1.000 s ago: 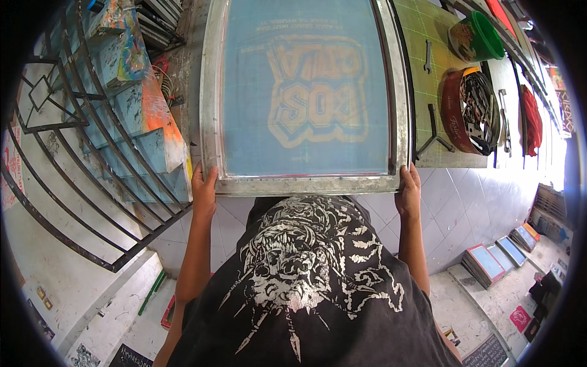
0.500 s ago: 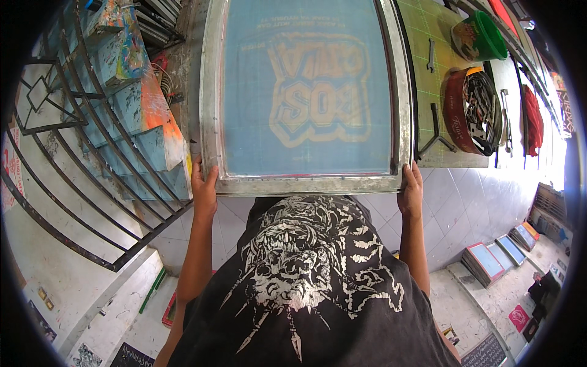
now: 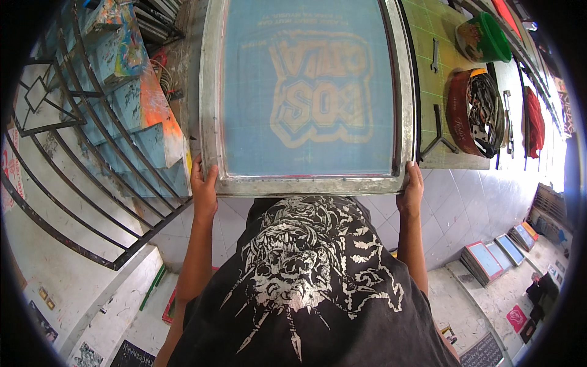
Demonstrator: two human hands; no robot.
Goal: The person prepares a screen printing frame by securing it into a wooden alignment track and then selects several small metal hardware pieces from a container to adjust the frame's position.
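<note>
A silk-screen frame [image 3: 306, 185] with a worn metal border lies in front of me. Its blue mesh [image 3: 251, 140] carries a pale, mirrored lettering design. My left hand [image 3: 205, 183] grips the near left corner, thumb on top and fingers along the outer side. At the near right corner my right hand [image 3: 411, 186] is closed round the edge, its fingers along the outer side. The undersides of both grips are hidden. The frame's far end runs out of the view.
On the green gridded table at the right lie a spanner [image 3: 435, 55] and a black angled wrench [image 3: 439, 131]. Beyond them stand a green bucket [image 3: 483, 38] and a round red tin [image 3: 465, 110] of tools. Black metal railing [image 3: 122, 177] curves round paint-stained blue steps [image 3: 131, 153] at left.
Both hands keep their hold on the frame's near corners. The view has shifted very slightly; nothing else has visibly moved.
</note>
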